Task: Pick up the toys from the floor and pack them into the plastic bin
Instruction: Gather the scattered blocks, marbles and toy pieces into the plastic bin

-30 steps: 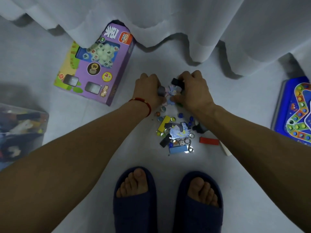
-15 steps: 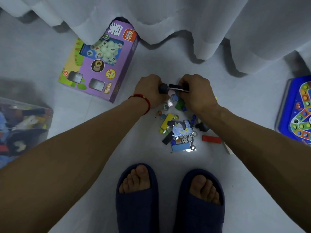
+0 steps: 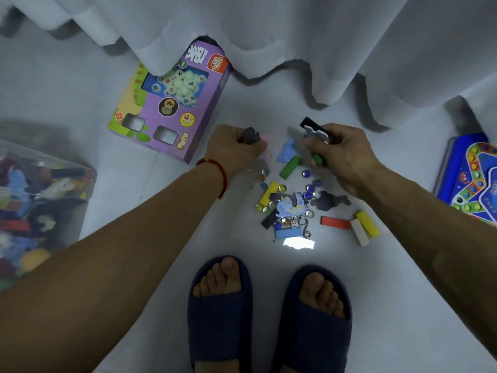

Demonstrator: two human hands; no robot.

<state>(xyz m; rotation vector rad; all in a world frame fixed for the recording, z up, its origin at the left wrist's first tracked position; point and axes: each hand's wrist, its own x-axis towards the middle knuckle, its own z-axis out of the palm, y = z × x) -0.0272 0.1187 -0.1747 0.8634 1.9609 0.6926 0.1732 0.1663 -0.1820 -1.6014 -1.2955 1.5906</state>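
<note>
Seen from the head camera: left hand (image 3: 234,149) curled round a dark grey piece (image 3: 250,135), with something pink (image 3: 265,145) just beside its fingers. Right hand (image 3: 341,154) gripped a dark flat puzzle piece (image 3: 312,126) and a small green block (image 3: 318,158). Half a second before, sat nearly knuckle to knuckle over the pile; by this moment drawn apart, with open floor (image 3: 269,109) between them. Uncovered in that gap: a light blue piece (image 3: 286,154) and a longer green block (image 3: 289,168).

Below and between the hands lay the scattered toys (image 3: 285,205): glass marbles, a yellow block, a blue block, a white die, a metal hook and dark puzzle pieces. Nearer the right forearm rested a red block (image 3: 334,222), a white one and a yellow one, side by side, hidden under the arm in the earlier frame.

Far to the left of the left arm stood the clear plastic bin (image 3: 88,176), already holding many toys. Beyond the left hand lay a purple game box (image 3: 172,109), part under a white curtain (image 3: 295,36). Right of the right arm, a blue game board (image 3: 473,179). Closest of all, two feet in dark blue slippers (image 3: 220,316).
</note>
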